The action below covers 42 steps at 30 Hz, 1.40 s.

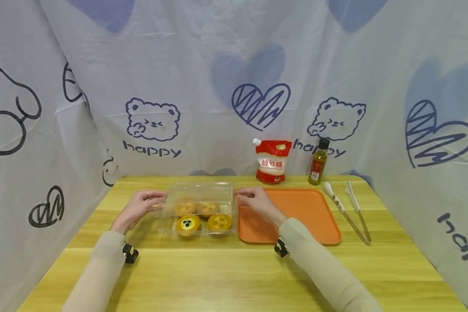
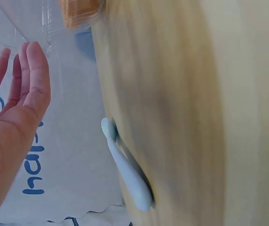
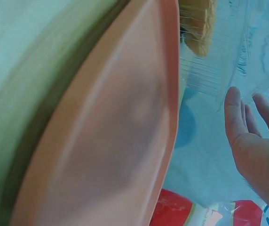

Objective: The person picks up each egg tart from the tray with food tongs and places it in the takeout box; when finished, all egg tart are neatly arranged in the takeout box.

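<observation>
A clear plastic clamshell box (image 1: 167,225) holds several round yellow egg tarts (image 1: 220,222); one tart (image 1: 187,224) has dark blue berries on top. Its transparent lid (image 1: 203,190) stands raised at the back, over the rear tarts. My left hand (image 1: 142,208) is at the lid's left side, fingers nearly straight, fingertips right at the clear plastic. On the opposite side my right hand (image 1: 259,203) reaches over an orange tray (image 1: 288,236), its extended fingertips at the lid's right edge. In the left wrist view, a pale blue slim utensil (image 2: 127,165) lies on the table.
Behind the tray stand a red and white sugar pouch (image 1: 273,162) with a white spout and a dark-capped oil bottle (image 1: 318,164). Metal tongs with white ends (image 1: 352,216) lie to the tray's right. A printed cloth (image 1: 203,117) hangs around the wooden table (image 1: 203,277).
</observation>
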Each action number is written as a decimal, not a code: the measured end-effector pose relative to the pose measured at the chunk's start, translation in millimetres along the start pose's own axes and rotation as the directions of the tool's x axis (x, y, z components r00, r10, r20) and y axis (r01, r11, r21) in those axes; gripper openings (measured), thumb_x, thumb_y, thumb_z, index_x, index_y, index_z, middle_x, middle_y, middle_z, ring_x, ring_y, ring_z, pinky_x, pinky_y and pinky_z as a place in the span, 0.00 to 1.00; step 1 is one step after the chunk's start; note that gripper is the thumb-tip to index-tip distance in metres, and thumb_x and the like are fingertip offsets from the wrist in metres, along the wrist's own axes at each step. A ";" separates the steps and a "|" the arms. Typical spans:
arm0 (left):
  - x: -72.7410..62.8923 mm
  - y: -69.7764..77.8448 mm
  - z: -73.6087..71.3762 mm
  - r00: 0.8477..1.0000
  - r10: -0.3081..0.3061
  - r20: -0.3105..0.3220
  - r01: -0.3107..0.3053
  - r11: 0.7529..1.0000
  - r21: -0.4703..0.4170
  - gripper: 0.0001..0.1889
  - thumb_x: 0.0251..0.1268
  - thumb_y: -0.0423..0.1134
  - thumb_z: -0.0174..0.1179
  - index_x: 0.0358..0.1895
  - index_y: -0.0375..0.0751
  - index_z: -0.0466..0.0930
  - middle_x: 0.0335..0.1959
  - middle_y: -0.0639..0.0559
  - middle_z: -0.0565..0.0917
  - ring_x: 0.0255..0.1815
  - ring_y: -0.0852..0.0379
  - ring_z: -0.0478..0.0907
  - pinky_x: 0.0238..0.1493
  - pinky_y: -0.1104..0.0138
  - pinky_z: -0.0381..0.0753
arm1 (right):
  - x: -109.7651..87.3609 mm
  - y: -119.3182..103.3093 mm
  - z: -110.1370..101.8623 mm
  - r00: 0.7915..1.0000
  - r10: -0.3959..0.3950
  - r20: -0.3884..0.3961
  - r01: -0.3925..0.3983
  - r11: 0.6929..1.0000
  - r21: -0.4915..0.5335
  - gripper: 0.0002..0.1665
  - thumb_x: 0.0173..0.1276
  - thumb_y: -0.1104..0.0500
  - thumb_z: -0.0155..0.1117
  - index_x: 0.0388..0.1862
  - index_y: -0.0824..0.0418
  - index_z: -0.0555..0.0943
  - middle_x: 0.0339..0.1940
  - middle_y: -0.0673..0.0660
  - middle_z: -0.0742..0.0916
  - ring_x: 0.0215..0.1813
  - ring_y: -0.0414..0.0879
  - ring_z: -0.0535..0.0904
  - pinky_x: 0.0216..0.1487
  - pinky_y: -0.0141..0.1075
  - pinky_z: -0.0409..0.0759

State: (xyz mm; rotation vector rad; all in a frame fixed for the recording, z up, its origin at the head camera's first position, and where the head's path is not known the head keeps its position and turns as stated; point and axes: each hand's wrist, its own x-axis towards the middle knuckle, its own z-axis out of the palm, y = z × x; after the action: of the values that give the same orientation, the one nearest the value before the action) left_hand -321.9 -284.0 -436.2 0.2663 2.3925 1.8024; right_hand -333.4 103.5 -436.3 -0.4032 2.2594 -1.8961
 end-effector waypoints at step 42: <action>-34.5 -1.8 -7.6 0.907 -0.067 0.416 0.104 0.992 -0.067 0.43 0.65 0.26 0.58 0.79 0.39 0.42 0.43 0.42 0.78 0.39 0.44 0.83 0.39 0.55 0.87 | -52.0 9.4 6.3 0.966 0.103 0.237 -0.106 0.994 0.000 0.42 0.66 0.65 0.66 0.77 0.58 0.60 0.54 0.65 0.78 0.46 0.49 0.82 0.48 0.40 0.86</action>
State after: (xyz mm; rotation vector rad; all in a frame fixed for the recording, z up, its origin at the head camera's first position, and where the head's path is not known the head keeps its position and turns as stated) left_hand -289.9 -299.2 -435.8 0.4721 1.9951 1.6138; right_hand -283.1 115.1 -449.1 -0.4720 2.0713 -1.7095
